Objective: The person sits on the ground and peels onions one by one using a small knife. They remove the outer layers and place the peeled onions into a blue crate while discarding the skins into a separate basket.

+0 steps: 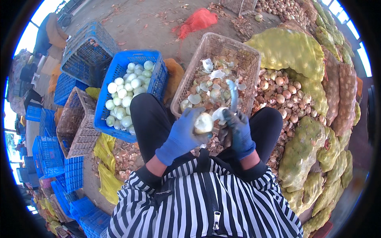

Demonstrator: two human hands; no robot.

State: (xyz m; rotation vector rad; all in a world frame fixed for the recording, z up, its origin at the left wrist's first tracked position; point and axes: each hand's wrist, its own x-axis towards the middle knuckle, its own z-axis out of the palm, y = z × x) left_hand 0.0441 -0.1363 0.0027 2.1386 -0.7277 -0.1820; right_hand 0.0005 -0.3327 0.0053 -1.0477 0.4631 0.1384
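My left hand (182, 135), in a blue glove, grips a partly peeled white onion (203, 122) above my lap. Close on its right, my right hand (239, 131) wears a blue glove with dark, dirty fingers and is closed on a knife (234, 96). The blurred blade points away from me. A white piece of onion peel (219, 114) sits between the right fingers and the onion. Beyond both hands, a brownish plastic crate (214, 40) contains onion skins and white peelings (217, 74). To the left, a blue crate (114, 131) is filled with peeled onions (122, 93).
Unpeeled onions (288, 92) lie heaped at my right beside yellow mesh sacks (300, 154). More crates (79, 119), some stacked, stand on the left. A red mesh bag (198, 22) lies on the floor ahead. Another person (52, 32) is at the far upper left.
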